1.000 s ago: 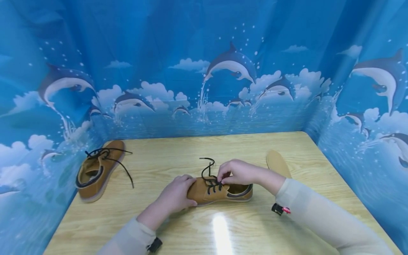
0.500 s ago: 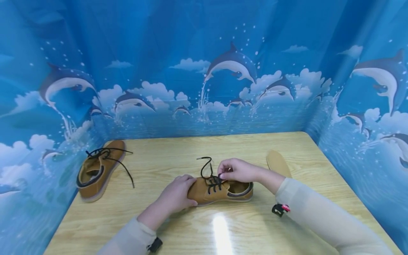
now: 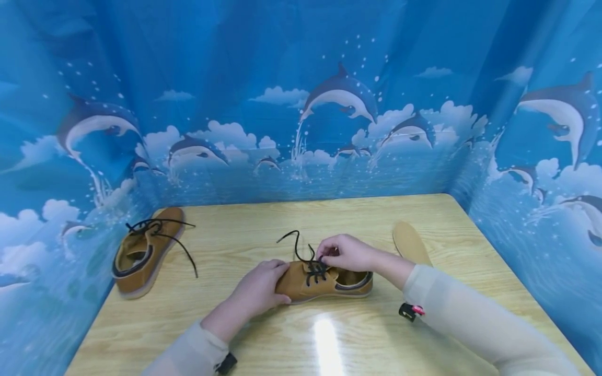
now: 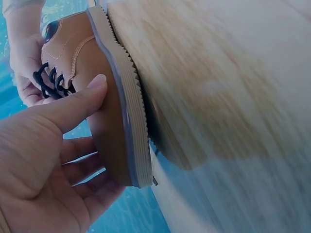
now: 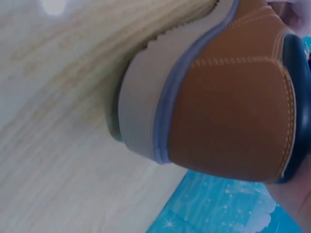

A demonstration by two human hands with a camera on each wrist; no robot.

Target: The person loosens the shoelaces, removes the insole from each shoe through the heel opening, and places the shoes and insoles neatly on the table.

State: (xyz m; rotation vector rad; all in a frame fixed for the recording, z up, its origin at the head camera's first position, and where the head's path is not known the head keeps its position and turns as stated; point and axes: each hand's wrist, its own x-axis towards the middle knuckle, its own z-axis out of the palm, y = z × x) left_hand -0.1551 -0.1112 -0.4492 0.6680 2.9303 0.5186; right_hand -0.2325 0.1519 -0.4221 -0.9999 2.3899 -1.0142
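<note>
A brown lace-up shoe (image 3: 301, 282) stands on the table with its toe to the left. My left hand (image 3: 258, 287) grips the toe; in the left wrist view its thumb (image 4: 97, 82) presses the upper above the ridged sole. Over the lacing, my right hand (image 3: 345, 250) pinches the black shoelace (image 3: 316, 271) between thumb and curled fingers. One loose lace end (image 3: 297, 240) rises behind the shoe and bends left. In the right wrist view the stitched heel (image 5: 228, 116) fills much of the picture, hiding most of the right hand.
A matching shoe (image 3: 155, 263) with loose black laces sits at the table's left edge. Behind the right forearm lies a tan insole (image 3: 411, 241), partly covered. A blue dolphin-print curtain (image 3: 301, 104) surrounds the wooden table (image 3: 244, 224) at the back and sides.
My right hand has shifted slightly left over the lacing. The loose lace end has swung left, and a short lace tip shows beside the fingers. Left hand and shoe hold still.
</note>
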